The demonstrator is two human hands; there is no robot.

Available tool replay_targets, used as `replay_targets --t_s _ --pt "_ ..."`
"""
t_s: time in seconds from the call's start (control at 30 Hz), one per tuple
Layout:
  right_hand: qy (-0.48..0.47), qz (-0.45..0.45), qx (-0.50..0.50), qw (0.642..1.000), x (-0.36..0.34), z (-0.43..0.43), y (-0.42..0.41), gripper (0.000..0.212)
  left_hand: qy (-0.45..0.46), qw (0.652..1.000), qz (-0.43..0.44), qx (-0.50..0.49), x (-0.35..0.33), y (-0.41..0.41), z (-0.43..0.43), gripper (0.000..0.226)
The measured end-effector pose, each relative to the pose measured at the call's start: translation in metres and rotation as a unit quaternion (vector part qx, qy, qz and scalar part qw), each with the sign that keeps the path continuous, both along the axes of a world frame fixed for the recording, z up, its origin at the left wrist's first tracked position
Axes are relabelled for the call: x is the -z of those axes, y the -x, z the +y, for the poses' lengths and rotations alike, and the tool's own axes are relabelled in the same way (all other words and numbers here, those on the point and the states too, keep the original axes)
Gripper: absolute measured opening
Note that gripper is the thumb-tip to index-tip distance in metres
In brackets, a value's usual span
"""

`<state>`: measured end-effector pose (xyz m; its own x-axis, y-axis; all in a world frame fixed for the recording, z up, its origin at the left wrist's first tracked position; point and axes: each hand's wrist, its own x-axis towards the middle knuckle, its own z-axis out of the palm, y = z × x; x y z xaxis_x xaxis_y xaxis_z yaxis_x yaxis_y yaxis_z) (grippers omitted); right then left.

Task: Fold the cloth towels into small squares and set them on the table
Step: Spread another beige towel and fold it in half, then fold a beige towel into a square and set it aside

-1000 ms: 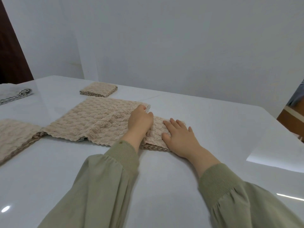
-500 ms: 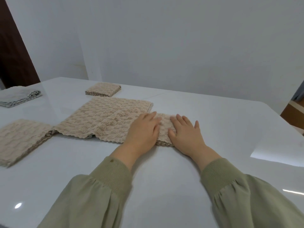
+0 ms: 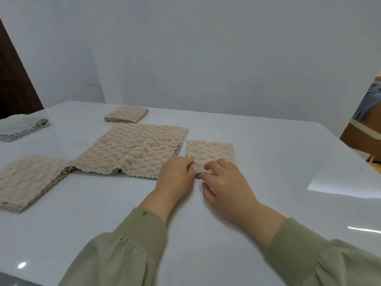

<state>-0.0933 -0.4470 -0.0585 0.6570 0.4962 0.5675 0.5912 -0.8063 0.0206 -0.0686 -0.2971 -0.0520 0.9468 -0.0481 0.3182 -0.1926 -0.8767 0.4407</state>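
Note:
A small folded beige towel lies on the white table, just right of a larger flat beige towel and apart from it. My left hand has curled fingers that pinch the folded towel's near left corner. My right hand grips its near edge with bent fingers, thumb down on the table. The near edge itself is hidden under my fingers.
A folded beige square sits at the back. A stack of beige towels lies at the left, its corner touching the flat towel. A grey cloth is at the far left. The table's right edge runs close by.
Both hands pressed flat on the folded towel before; now their fingers curl at its near edge. The folded towel has shifted right, off the flat towel.

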Motion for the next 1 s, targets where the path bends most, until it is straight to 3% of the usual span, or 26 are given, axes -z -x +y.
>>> replay_targets --t_s 0.17,0.33,0.43,0.57,0.7,1.0 --pt "0.022 0.063 0.042 0.997 0.008 -0.011 -0.017 0.034 0.115 0.993 0.029 -0.014 0.001 -0.006 0.002 0.032" --pt "0.030 0.109 0.081 0.990 0.012 -0.015 -0.025 0.044 0.153 0.988 0.015 0.004 0.005 -0.012 -0.004 0.033" --pt "0.034 0.118 0.119 0.985 0.011 -0.020 -0.040 0.055 0.112 0.994 -0.015 0.005 0.007 -0.023 -0.007 0.035" --pt "0.059 0.140 0.213 0.965 0.008 -0.050 -0.078 0.043 -0.002 1.000 -0.011 0.005 0.011 -0.045 -0.018 0.040" --pt "0.033 0.185 0.265 0.946 0.010 -0.078 -0.117 0.047 -0.080 0.995 -0.022 0.047 0.011 -0.072 -0.043 0.040" --pt "-0.027 0.222 0.235 0.946 0.009 -0.120 -0.186 0.043 -0.127 0.988 0.037 0.081 0.016 -0.120 -0.070 0.036"
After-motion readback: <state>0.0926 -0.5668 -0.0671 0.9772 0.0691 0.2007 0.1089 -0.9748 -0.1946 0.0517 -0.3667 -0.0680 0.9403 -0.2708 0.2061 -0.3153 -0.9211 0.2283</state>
